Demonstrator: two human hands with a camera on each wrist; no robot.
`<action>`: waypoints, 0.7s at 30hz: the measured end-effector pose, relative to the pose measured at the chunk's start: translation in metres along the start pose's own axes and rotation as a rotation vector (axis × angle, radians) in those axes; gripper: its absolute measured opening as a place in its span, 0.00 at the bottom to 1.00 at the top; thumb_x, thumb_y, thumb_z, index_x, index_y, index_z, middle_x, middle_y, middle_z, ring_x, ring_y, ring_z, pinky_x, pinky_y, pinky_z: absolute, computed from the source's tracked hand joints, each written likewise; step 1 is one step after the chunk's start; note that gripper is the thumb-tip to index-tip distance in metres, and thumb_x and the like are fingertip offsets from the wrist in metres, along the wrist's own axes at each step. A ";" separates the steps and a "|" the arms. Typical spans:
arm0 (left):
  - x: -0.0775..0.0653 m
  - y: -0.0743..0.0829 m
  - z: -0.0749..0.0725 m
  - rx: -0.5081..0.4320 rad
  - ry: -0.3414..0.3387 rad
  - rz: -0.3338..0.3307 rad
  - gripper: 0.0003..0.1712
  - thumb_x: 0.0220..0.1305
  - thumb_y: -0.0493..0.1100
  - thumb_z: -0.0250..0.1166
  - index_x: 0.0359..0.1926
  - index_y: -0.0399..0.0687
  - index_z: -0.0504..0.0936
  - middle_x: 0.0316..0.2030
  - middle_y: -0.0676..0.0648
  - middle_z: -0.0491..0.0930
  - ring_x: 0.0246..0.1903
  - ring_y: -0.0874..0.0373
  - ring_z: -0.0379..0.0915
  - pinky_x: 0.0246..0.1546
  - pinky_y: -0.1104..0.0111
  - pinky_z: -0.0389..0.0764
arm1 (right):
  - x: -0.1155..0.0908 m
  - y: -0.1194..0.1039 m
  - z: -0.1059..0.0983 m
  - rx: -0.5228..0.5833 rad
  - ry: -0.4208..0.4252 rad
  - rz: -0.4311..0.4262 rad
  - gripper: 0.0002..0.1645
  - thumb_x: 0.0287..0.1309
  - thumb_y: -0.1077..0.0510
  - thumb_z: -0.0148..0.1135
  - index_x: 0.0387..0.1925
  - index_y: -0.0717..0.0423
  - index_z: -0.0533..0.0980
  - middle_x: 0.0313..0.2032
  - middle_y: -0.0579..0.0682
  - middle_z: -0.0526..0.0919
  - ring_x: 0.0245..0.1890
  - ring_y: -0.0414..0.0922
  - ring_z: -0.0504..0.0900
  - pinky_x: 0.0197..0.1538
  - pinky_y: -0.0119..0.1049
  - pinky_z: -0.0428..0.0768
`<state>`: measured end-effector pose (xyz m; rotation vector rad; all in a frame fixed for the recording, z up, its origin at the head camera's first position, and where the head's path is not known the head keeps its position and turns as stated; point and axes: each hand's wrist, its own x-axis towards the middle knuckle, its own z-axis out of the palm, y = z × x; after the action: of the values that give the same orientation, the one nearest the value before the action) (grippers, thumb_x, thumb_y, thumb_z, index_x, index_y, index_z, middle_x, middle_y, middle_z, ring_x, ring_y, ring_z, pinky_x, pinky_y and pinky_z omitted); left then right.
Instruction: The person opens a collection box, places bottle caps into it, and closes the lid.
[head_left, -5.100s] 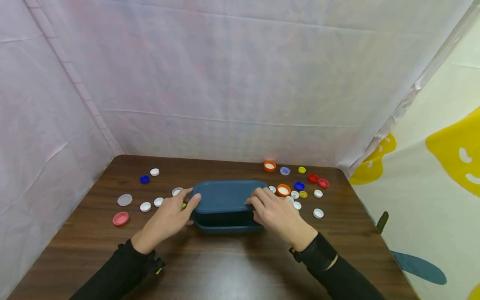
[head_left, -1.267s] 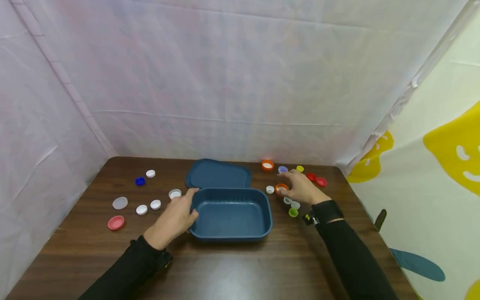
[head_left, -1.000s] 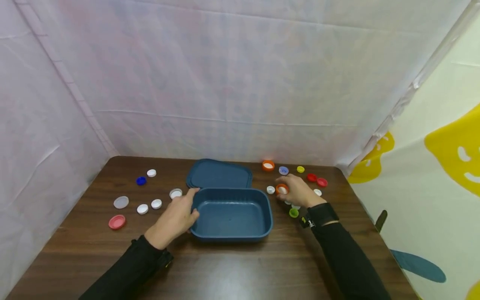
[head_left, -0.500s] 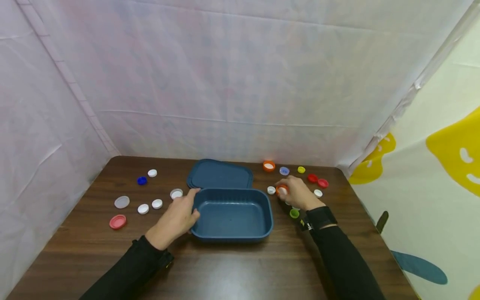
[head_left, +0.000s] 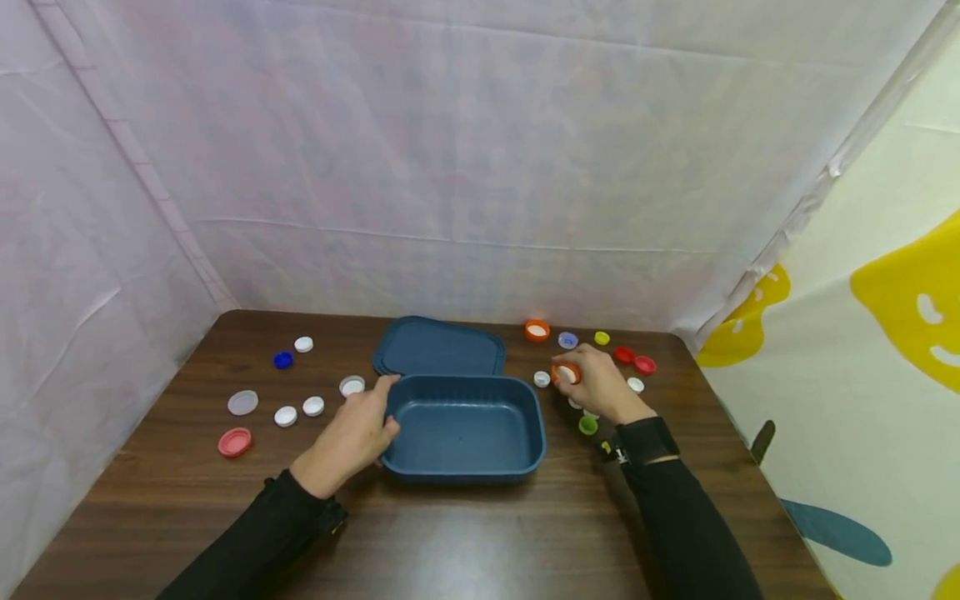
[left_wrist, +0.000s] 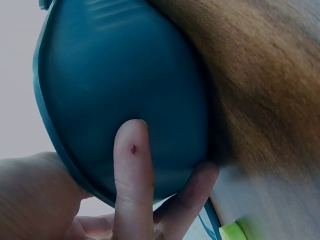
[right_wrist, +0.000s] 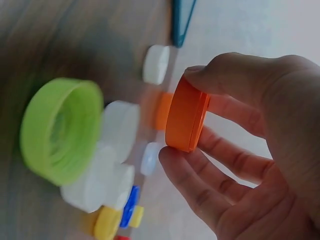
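Observation:
A blue-grey plastic container (head_left: 463,429) stands lidless on the wooden table. My left hand (head_left: 348,437) holds its left end, the thumb at the rim and the fingers (left_wrist: 134,175) against the outer wall. To the right of the container, my right hand (head_left: 606,390) pinches an orange bottle cap (right_wrist: 185,115) with a white inside between thumb and fingertips. In the right wrist view the cap is tipped on edge and held above the table. Beneath that hand lie a green cap (head_left: 588,425) and white caps, partly hidden by it.
Behind the container lies its lid (head_left: 438,347). Several caps are scattered on the right, among them a second orange cap (head_left: 537,331) and a red cap (head_left: 645,365). On the left are a pink cap (head_left: 235,442), a blue cap (head_left: 282,360) and several white ones.
Earlier the lid came off the container and was laid behind it. My right hand reached to the orange cap, took hold and has now raised it slightly. The left hand keeps its hold.

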<state>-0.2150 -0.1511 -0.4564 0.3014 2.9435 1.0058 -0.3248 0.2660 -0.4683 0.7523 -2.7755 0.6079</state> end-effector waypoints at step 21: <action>0.000 0.002 0.000 -0.011 -0.021 -0.034 0.43 0.77 0.29 0.65 0.89 0.38 0.65 0.33 0.41 0.84 0.13 0.60 0.80 0.16 0.67 0.83 | -0.007 -0.086 -0.009 0.075 0.039 -0.123 0.24 0.71 0.58 0.82 0.66 0.57 0.90 0.55 0.56 0.91 0.44 0.51 0.88 0.43 0.35 0.86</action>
<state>-0.2150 -0.1497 -0.4554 0.2587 2.9128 1.0083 -0.2733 0.2051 -0.4332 0.9091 -2.6598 0.6982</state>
